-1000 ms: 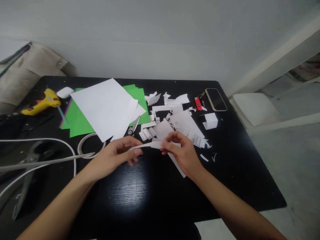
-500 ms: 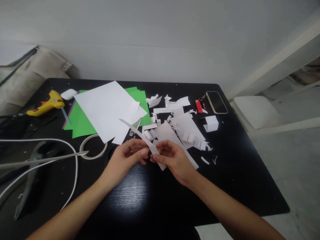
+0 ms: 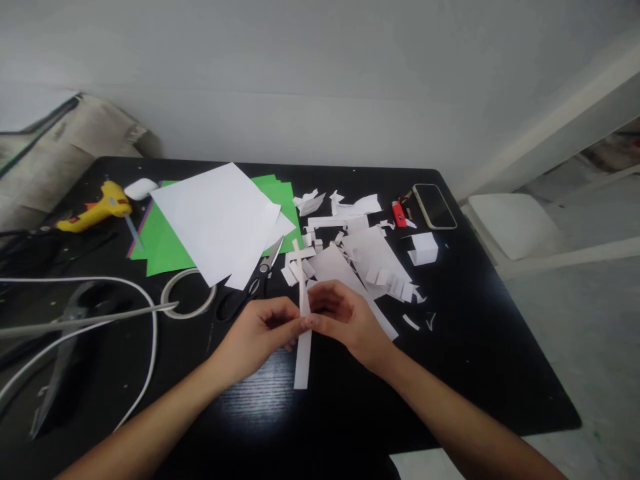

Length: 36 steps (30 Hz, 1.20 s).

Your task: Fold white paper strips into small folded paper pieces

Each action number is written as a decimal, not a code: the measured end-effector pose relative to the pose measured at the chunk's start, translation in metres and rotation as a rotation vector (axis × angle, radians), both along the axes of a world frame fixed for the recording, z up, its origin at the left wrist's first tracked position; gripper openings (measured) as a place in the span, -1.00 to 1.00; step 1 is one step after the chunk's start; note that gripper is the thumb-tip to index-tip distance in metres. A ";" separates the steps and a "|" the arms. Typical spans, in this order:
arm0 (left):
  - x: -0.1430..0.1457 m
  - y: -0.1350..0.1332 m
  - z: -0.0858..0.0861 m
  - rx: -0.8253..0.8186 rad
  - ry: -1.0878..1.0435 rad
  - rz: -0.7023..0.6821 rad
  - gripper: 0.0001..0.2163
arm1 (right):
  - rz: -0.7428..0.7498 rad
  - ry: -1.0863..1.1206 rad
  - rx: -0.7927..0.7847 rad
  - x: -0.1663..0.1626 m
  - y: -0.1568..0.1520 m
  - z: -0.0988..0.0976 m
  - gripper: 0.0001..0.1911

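My left hand [image 3: 260,333] and my right hand [image 3: 345,320] meet above the black table [image 3: 475,347], both pinching one long white paper strip [image 3: 303,357]. The strip stands nearly upright between the fingertips, its lower end hanging toward me and its upper end over the cuttings. Just beyond my hands lies a heap of white paper scraps [image 3: 365,257]. Black-handled scissors [image 3: 250,287] lie left of the heap, partly under a white sheet [image 3: 215,220].
Green paper [image 3: 160,247] lies under the white sheet. A yellow glue gun [image 3: 95,207], a white cable [image 3: 125,320] and a tape ring [image 3: 187,297] occupy the left side. A phone [image 3: 434,205] and a red lighter [image 3: 399,213] lie at the far right. A white stool [image 3: 510,223] stands beyond the table.
The strip turned from lying level between my hands to standing nearly upright. My hands drew together until their fingertips touch, and moved slightly toward me.
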<state>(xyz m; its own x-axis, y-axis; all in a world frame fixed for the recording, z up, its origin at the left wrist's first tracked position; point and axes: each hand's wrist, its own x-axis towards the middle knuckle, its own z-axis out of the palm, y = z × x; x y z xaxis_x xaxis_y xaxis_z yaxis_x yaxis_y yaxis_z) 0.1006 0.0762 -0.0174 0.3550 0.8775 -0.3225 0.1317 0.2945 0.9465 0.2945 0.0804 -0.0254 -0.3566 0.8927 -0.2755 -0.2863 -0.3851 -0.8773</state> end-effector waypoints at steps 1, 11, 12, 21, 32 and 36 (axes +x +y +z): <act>0.001 -0.001 0.000 -0.014 0.007 -0.029 -0.73 | 0.007 0.004 -0.007 0.001 0.001 0.000 -0.55; -0.004 -0.003 -0.003 0.172 0.190 -0.028 -0.76 | -0.120 0.057 -0.121 0.004 0.007 -0.003 -0.60; -0.005 -0.003 -0.003 0.195 0.202 -0.029 -0.77 | -0.132 0.060 -0.120 0.005 0.007 -0.003 -0.61; -0.007 -0.006 -0.005 0.523 0.240 0.052 -0.81 | -0.213 0.050 -0.098 0.003 0.006 -0.002 -0.63; -0.012 -0.004 -0.001 0.513 0.295 0.052 -0.82 | -0.389 0.005 -0.011 0.020 0.022 0.005 -0.67; -0.013 -0.003 0.004 0.412 0.301 -0.048 -0.73 | -0.338 -0.040 0.023 0.014 0.015 0.006 -0.65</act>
